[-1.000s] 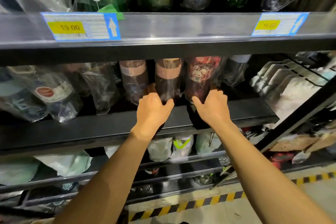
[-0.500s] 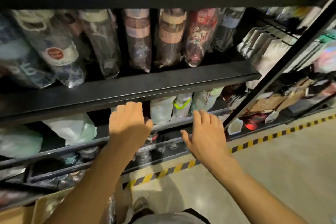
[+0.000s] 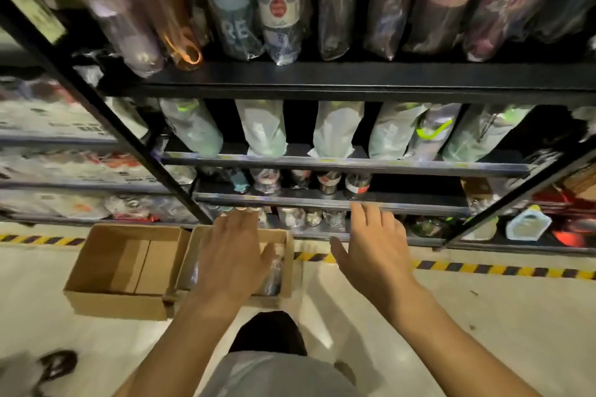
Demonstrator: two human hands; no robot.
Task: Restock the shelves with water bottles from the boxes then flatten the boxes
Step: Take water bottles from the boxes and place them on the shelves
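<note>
Now both hands are off the shelf bottles (image 3: 277,10) and down low. Wrapped bottles (image 3: 272,274) lie in the full box (image 3: 288,263) on the floor, at the person's 11 o'clock. Left hand (image 3: 232,258) hovers over it, fingers spread, holding nothing. Right hand (image 3: 374,255) at 1 o'clock, likewise loose and bare. Reads as the last pair shelved, next pick starting. Empty box (image 3: 113,303) just beside at 10 o'clock, unflattened. Rail (image 3: 419,208) close beyond the fingertips; floor open toward 3 o'clock.
</note>
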